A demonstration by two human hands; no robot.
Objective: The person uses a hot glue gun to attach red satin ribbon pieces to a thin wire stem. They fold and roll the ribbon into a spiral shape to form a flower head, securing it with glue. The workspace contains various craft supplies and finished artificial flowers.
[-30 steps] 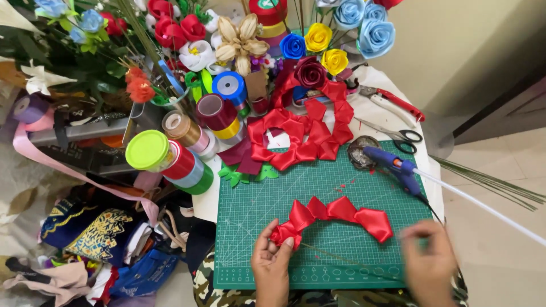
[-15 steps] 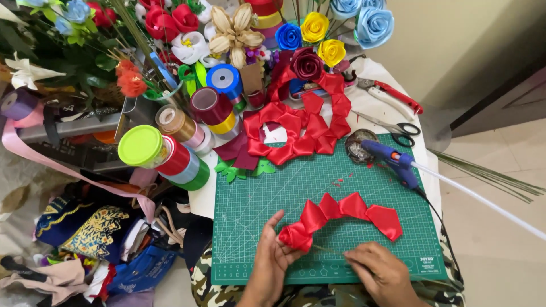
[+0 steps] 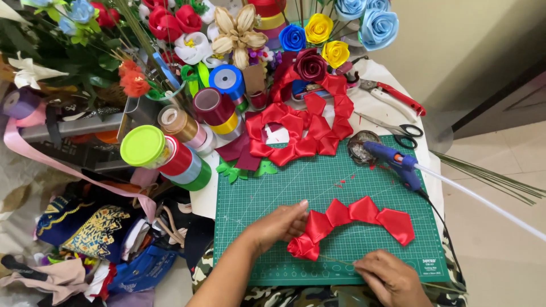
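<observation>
A strip of folded red satin ribbon petals (image 3: pixel 364 219) lies on the green cutting mat (image 3: pixel 318 182). Its left end is rolled into a bud (image 3: pixel 303 247). My left hand (image 3: pixel 278 223) grips the strip just above the bud, thumb on the red fabric. My right hand (image 3: pixel 389 276) rests at the mat's front edge, fingers pinched on a thin green wire stem (image 3: pixel 338 260) that runs to the bud. A longer curled chain of red ribbon petals (image 3: pixel 301 128) lies at the mat's far edge.
A blue glue gun (image 3: pixel 395 162) lies at the mat's right with a white glue stick trailing right. Scissors (image 3: pixel 398 128) and red-handled pliers (image 3: pixel 395 99) lie behind it. Ribbon spools (image 3: pixel 182 150) stack at left, ribbon flowers (image 3: pixel 318 28) stand behind, and fabric scraps pile at bottom left.
My right hand has come from the right side of the mat to its front edge and pinched the wire stem. My left hand has shifted its grip up the rolled end.
</observation>
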